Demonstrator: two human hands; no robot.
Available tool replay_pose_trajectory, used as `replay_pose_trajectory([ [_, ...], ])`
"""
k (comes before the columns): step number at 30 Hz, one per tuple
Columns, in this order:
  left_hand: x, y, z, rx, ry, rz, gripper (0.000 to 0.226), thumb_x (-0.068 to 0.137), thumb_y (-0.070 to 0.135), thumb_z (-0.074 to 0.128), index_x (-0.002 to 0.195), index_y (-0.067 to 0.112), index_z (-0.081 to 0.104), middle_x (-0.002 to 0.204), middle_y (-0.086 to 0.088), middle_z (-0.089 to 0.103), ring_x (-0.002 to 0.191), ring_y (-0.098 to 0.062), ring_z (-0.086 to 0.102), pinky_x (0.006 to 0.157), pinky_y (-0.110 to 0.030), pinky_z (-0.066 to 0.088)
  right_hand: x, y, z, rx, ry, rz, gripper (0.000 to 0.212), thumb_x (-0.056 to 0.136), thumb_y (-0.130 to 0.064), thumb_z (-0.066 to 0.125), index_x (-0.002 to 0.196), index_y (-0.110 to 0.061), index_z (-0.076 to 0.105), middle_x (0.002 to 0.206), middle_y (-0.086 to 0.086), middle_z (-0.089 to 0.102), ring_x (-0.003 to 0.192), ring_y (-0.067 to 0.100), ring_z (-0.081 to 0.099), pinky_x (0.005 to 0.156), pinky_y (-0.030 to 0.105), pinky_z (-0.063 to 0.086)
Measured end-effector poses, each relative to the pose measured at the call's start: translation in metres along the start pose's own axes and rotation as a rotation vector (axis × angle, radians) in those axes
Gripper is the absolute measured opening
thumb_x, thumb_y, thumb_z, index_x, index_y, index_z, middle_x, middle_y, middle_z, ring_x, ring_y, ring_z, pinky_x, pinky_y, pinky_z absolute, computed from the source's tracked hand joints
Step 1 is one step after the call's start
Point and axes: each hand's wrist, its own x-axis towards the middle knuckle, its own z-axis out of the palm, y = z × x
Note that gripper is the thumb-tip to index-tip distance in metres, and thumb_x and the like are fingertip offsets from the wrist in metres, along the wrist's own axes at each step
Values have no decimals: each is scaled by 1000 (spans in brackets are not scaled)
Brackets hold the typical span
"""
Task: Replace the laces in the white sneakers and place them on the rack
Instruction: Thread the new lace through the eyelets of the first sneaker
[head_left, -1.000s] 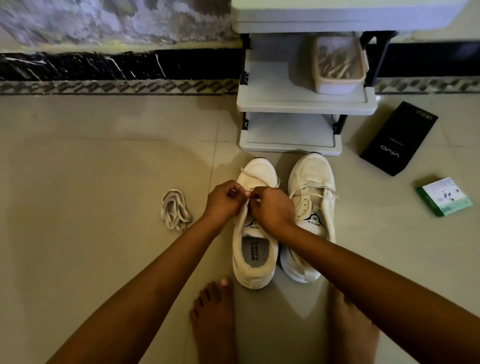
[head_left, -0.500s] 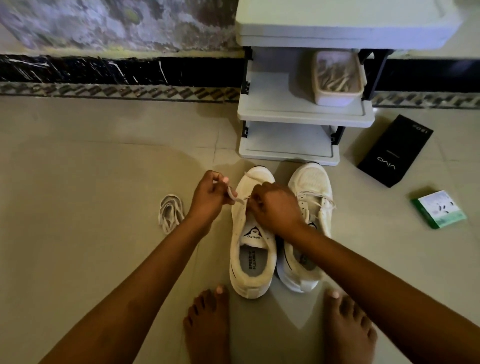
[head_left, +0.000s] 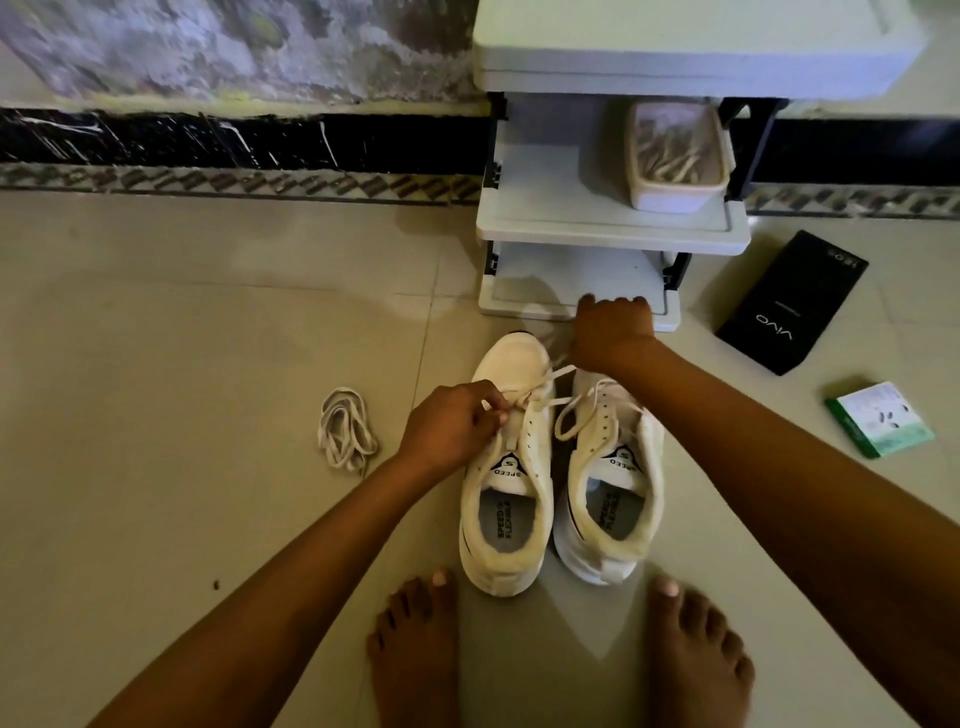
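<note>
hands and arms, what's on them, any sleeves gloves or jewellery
Both arms are bare up to the frame edge: no sleeves in view. The left hand and right hand wear no gloves, and no rings, watch or bracelets show on the fingers or wrists. Short nails show on the left hand. Both feet at the bottom of the view are bare too.

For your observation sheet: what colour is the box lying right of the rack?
Black, with white lettering; head view.
</note>
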Motion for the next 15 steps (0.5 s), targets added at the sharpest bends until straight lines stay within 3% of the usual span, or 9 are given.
replay_pose_trajectory([
  [3,2,-8,-5,-268,-9,-84,8,88,23,63,94,18,67,75,1,66,71,-12,62,66,-26,48,-19,-2,2,156,11,-155,45,90,-38,52,129,-15,49,128,9,55,119,27,49,99,37,37],
  [6,4,-12,-19,-598,35,-230,4,86,10,65,85,13,68,77,-1,68,69,-7,62,65,-22,44,-45,-25,14,342,-127,-414,68,88,-44,57,145,-20,31,152,7,29,138,26,28,111,37,27],
  [9,7,-15,-37,-727,169,-277,10,89,10,61,83,15,67,69,7,69,64,3,63,69,-19,47,-55,-35,30,411,-122,-424,73,88,-50,54,149,-22,23,158,0,14,143,22,17,114,35,19],
  [11,10,-10,-51,-958,198,-250,11,93,13,56,89,15,66,69,8,70,70,-2,65,77,-24,51,-57,-34,38,449,-100,-400,74,89,-51,52,149,-24,19,158,-2,11,144,20,14,115,34,15],
  [15,19,-2,-86,-1371,302,-90,20,99,13,43,96,11,63,62,7,57,55,-5,54,66,-23,54,-55,-37,45,456,-70,-396,75,89,-55,49,149,-25,18,158,-4,11,145,17,12,116,35,9],
])
